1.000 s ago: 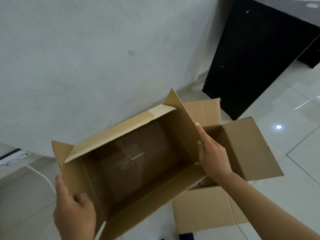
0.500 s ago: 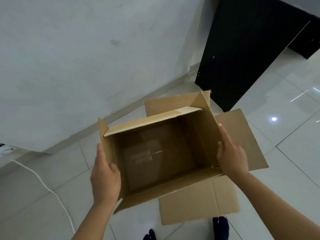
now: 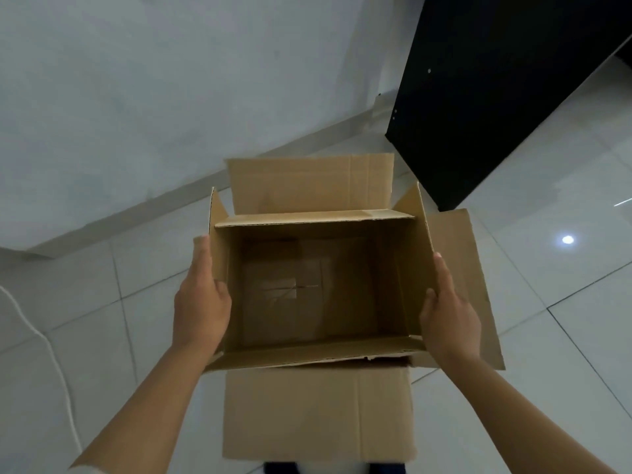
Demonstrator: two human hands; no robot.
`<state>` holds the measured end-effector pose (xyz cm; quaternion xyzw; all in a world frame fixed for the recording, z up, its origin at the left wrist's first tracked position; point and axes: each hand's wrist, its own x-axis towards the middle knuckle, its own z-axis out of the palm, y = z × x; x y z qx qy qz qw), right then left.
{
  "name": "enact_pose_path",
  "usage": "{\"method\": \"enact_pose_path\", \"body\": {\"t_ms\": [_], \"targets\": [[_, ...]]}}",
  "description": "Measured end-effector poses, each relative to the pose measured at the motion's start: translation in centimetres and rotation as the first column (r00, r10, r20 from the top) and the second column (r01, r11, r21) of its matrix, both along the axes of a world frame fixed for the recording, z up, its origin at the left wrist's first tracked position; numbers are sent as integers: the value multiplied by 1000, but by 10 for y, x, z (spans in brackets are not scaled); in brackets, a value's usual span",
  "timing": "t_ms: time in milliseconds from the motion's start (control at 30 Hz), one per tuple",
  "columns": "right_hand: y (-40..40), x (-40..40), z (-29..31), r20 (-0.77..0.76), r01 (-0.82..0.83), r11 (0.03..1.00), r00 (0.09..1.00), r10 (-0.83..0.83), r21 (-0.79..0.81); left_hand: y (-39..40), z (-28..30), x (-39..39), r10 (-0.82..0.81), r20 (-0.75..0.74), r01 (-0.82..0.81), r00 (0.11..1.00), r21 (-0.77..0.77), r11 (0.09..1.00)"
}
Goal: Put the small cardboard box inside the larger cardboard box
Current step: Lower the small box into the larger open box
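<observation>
A tiled floor [image 3: 102,319] fills the view, with a black cabinet [image 3: 496,97] at two o'clock and the large box [image 3: 307,412] lying open at centre, flaps splayed toward twelve, three and six o'clock. The small box [image 3: 342,355] hangs right over it, open side up and empty. The left hand [image 3: 200,304] and right hand [image 3: 449,319] clamp its nine and three o'clock walls, fingers together; its raised flaps could catch the larger rim, or the thin walls buckle.

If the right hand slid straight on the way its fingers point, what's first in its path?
Nothing solid soon, it seems: the right hand points along the small box side wall, above the larger box flap. Far ahead stands the black cabinet; depth unclear.
</observation>
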<state>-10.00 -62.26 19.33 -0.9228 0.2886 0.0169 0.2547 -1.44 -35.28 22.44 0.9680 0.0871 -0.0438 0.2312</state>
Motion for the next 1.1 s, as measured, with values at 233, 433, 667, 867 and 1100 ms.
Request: {"method": "enact_pose_path", "body": {"t_ms": [233,433,667,867,1100], "targets": [[-19,14,-60,16,32,999,999,-32,14,-25,-66,29,-40,-10,40,999,4,999],[-18,20,-111,7,-29,998,1000,30,-55,-21,-123,38,-52,-15,52,999,35,998],[-25,34,-165,-107,-138,972,987,119,-189,-23,-190,50,-85,5,81,996,243,967],[-38,36,-203,-101,-197,936,979,174,-292,-20,-233,48,-134,-81,155,988,398,904],[-42,48,-206,-244,-271,936,946,215,-223,13,-219,50,-26,-329,169,944,414,894]]}}
